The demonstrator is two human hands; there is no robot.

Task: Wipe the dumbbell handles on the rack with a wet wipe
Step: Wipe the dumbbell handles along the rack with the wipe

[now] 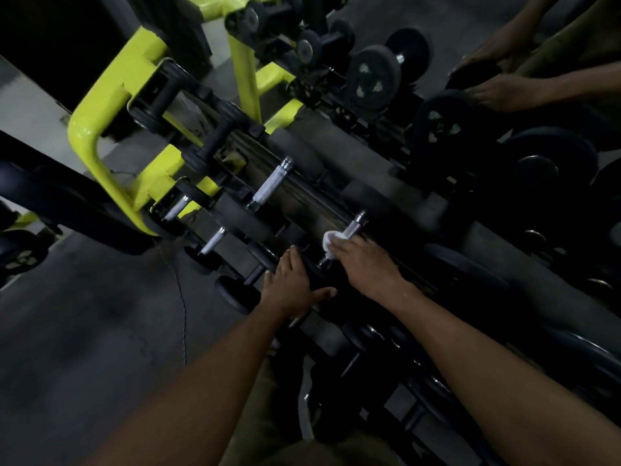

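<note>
Right hand (364, 260) is curling its fingers over a white wet wipe (332, 239), pressing it around the knurled chrome handle (353, 228) of a dumbbell lying on the upper tier of the rack (302, 193); wipe is bunching at the fingertips, partly hidden under them, with the handle's far end sticking out bare beyond it. Left hand (291, 284) is lying just beside it on the near black head (319, 277) of that same dumbbell, fingers bending over the top and thumb stretching out along the near side, bracing it. Both bare forearms are reaching in from the bottom edge. Further left along the same tier, another knurled chrome dumbbell handle (270, 183) is lying uncovered, and beyond it two dumbbells with dark handles (215, 139). On the lower tier, nearer the floor, two smaller chrome handles (212, 240) are showing between black heads. Rack frame is yellow-green tubing (89, 142), bending round at the left end. Behind the rack, a mirror is seemingly reflecting round black dumbbell heads (373, 77) and, top right, a pair of hands (504, 92). Grey floor (84, 331) is filling the lower left, a thin cord (183, 314) trailing across it. Picture is dim and slightly blurred.
</note>
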